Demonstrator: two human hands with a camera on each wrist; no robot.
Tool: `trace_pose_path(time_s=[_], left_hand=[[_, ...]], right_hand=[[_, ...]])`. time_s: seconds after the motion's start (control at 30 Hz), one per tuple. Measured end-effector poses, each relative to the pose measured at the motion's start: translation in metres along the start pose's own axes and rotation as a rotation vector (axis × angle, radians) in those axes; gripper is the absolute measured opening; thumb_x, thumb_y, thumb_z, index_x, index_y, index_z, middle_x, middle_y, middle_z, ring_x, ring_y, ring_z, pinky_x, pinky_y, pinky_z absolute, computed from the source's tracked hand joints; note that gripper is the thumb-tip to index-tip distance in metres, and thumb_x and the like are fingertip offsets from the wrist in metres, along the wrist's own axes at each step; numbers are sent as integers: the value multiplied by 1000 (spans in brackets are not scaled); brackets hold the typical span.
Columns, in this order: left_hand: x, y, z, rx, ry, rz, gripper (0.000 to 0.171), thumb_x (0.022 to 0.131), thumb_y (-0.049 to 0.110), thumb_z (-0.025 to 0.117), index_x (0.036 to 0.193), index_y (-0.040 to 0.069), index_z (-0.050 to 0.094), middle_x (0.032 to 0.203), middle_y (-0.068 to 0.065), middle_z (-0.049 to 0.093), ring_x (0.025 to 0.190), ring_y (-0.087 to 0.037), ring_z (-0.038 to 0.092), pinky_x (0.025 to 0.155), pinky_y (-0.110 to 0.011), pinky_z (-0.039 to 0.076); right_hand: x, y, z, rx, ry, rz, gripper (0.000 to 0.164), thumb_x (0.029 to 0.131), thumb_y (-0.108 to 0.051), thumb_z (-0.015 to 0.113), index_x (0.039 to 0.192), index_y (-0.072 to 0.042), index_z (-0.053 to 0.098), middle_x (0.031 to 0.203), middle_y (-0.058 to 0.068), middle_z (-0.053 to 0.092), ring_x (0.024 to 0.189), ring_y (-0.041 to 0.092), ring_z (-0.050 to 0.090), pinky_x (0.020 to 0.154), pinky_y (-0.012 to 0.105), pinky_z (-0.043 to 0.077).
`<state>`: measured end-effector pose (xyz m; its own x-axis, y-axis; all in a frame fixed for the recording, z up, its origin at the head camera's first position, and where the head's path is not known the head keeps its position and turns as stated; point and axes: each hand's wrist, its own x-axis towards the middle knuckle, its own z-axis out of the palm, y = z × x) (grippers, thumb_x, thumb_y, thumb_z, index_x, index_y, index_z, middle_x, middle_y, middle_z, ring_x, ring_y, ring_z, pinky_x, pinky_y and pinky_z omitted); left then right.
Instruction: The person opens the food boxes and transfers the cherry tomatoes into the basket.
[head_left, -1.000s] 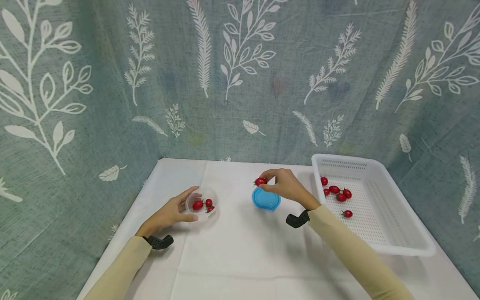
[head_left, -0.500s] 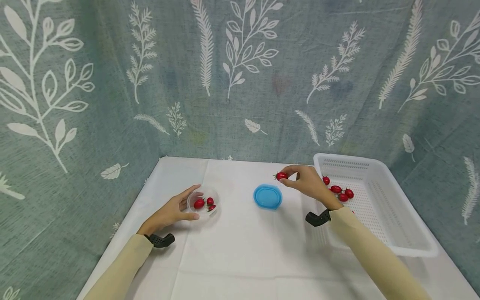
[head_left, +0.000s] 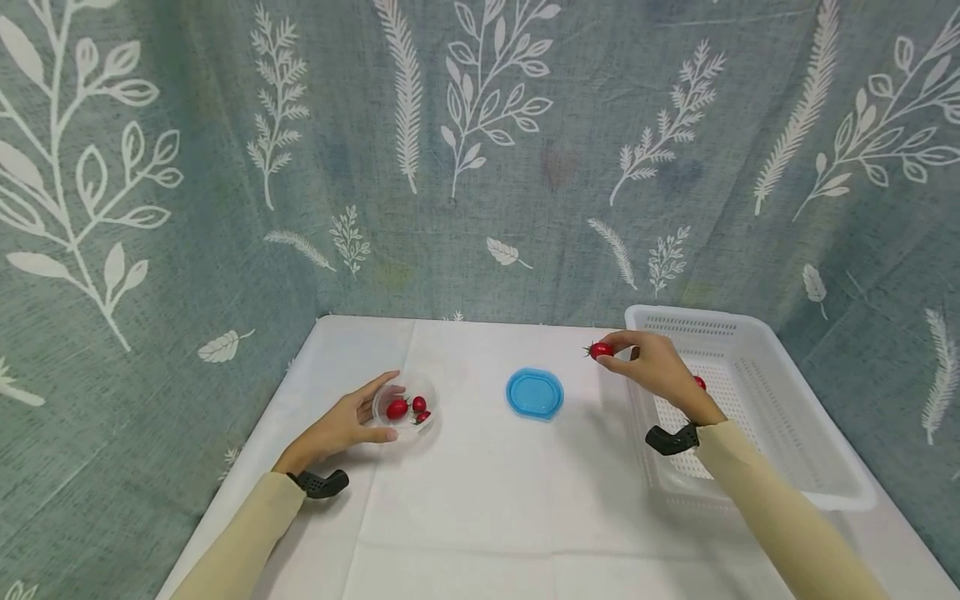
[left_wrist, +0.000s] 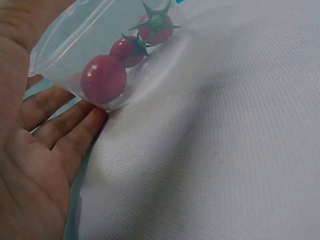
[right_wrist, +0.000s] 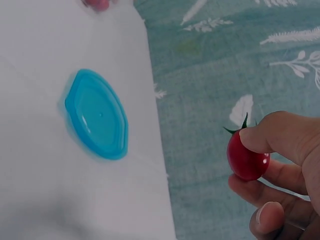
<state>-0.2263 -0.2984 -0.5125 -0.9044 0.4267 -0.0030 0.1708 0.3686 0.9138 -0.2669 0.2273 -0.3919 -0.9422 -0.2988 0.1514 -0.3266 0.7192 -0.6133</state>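
Note:
My left hand point(head_left: 341, 427) curves round a clear plastic tub point(head_left: 408, 386), thumb on the near side and fingers on the far side. Inside lie three red cherry tomatoes point(left_wrist: 103, 79), at least two with green stems. My right hand point(head_left: 654, 367) pinches another cherry tomato point(right_wrist: 246, 160) between thumb and fingers, its green stem pointing left in the head view. That hand is raised by the left edge of a white basket point(head_left: 765, 400). A blue plastic lid point(head_left: 535, 393) lies between the hands.
The basket stands at the table's right side. One cherry tomato point(head_left: 700, 382) shows in it beside my right wrist; my hand and forearm hide part of the inside. A leaf-patterned grey-green cloth point(head_left: 480, 275) hangs behind the white-covered table point(head_left: 465, 500).
My right hand has moved right with its tomato, from above the blue lid to the basket's edge, covering most tomatoes there. My left hand and the tub have stayed in place.

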Motion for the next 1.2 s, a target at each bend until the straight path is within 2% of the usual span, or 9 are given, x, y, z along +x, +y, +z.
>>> trace_pose_path(time_s=[0.27, 0.43, 0.5, 0.67, 0.83, 1.03, 1.2], left_hand=[[-1, -4, 1, 1, -2, 10, 104, 85, 26, 88, 166, 28, 22, 159, -1, 43, 156, -30, 19, 120, -48, 26], [-1, -5, 1, -1, -6, 18, 104, 85, 26, 88, 166, 27, 22, 158, -1, 43, 155, -29, 21, 120, -46, 27], [0, -5, 0, 1, -6, 17, 104, 85, 26, 88, 166, 27, 22, 158, -1, 43, 155, -29, 21, 120, -46, 27], [1, -4, 0, 3, -6, 17, 104, 86, 26, 87, 166, 27, 22, 159, -3, 42, 155, -32, 20, 120, -50, 27], [1, -5, 0, -6, -4, 19, 102, 87, 22, 86, 166, 28, 22, 160, -3, 41, 156, -31, 19, 121, -51, 26], [1, -4, 0, 2, -3, 24, 102, 86, 22, 87, 166, 27, 23, 159, -4, 42, 155, -33, 20, 120, -52, 26], [1, -3, 1, 3, -1, 23, 103, 86, 21, 87, 166, 25, 22, 159, -6, 42, 155, -33, 20, 120, -51, 27]], right_hand=[[-13, 18, -14, 56, 8, 82, 38, 93, -42, 78, 121, -17, 74, 109, 8, 71, 65, 24, 59, 48, 33, 49], [-21, 31, -23, 62, 16, 158, 47, 94, -42, 76, 130, -13, 70, 98, 14, 70, 59, 25, 55, 42, 35, 48], [-24, 37, -25, 37, 24, 164, 49, 95, -41, 75, 132, -10, 69, 98, 15, 70, 65, 25, 56, 46, 35, 51], [-28, 52, -32, -16, 47, 161, 48, 96, -40, 74, 130, -7, 69, 113, 12, 72, 88, 28, 61, 60, 34, 55], [-32, 61, -36, -35, 45, 187, 48, 97, -38, 74, 130, -3, 69, 121, 18, 70, 99, 32, 62, 72, 36, 55], [-37, 69, -37, -21, 33, 216, 47, 96, -32, 76, 127, 2, 69, 122, 23, 69, 103, 36, 64, 73, 36, 57], [-40, 78, -39, -13, 6, 238, 49, 96, -35, 75, 126, 3, 68, 121, 24, 68, 104, 37, 64, 79, 47, 57]])
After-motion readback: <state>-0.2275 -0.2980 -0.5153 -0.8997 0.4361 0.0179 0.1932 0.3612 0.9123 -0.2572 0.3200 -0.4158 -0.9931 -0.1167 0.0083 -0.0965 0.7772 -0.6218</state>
